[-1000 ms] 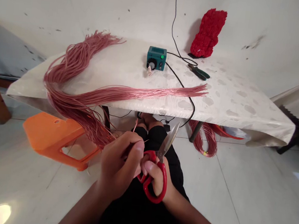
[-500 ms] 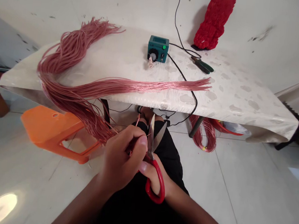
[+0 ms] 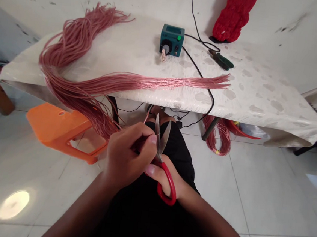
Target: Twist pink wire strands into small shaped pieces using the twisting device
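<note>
My left hand [image 3: 128, 155] is closed in a pinch on a thin pink cord, whose short end shows above the fingers. Red-handled scissors [image 3: 159, 154] are in my right hand [image 3: 177, 173], with the thumb through one loop. Their blades point up and stand apart, just right of my left fingertips; a fine strand shows at the blades. The right fingers are partly hidden behind the left hand. A big bundle of pink cords [image 3: 69, 49] lies on the table and hangs over its front edge down to my left hand.
On the covered table [image 3: 252, 87] stand a small teal device [image 3: 171, 40] with a black cable and a red ruffled object [image 3: 232, 19]; green-handled pliers [image 3: 221, 60] lie beside them. An orange stool [image 3: 52, 126] stands at left. Below the table hangs a coil of pink wire [image 3: 218, 140].
The view has tilted, so the table and the things on it sit higher in the picture. Both hands have shifted slightly, keeping the same hold, and the scissor blades remain apart.
</note>
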### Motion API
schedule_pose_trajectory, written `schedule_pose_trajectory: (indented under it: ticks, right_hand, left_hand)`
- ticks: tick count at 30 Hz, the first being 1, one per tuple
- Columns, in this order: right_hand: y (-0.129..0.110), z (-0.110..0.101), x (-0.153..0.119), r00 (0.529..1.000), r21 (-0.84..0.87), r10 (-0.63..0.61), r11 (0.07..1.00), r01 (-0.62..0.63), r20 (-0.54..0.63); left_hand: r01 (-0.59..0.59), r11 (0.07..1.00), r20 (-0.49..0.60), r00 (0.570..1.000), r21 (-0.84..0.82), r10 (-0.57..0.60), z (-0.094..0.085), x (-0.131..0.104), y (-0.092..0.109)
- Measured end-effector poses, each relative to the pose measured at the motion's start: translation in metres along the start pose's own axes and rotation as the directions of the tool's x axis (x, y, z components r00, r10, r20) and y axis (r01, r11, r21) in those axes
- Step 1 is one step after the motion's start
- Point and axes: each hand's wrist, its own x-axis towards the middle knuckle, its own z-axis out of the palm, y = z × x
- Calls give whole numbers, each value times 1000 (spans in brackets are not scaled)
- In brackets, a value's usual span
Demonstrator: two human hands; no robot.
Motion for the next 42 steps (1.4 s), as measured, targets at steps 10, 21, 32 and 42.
schedule_pose_trajectory:
  ticks: [10,21,32,42]
  right_hand:
    - [-8,-2,-2,997,-114,71,991,-65,43]
    - [-14,0,-2,994,-188,109,977,-102,27]
    - [-16,1,-1,990,-230,142,964,-136,9]
    - [-9,2,-2,992,-224,122,966,-128,-39]
  left_hand:
    - [64,994,28,998,-87,-62,-2,1,2]
    - [83,981,49,996,-174,-76,-4,1,0]
    - [77,964,47,997,-254,-67,-1,1,-6]
    - [46,965,62,998,-259,-31,-4,0,-6]
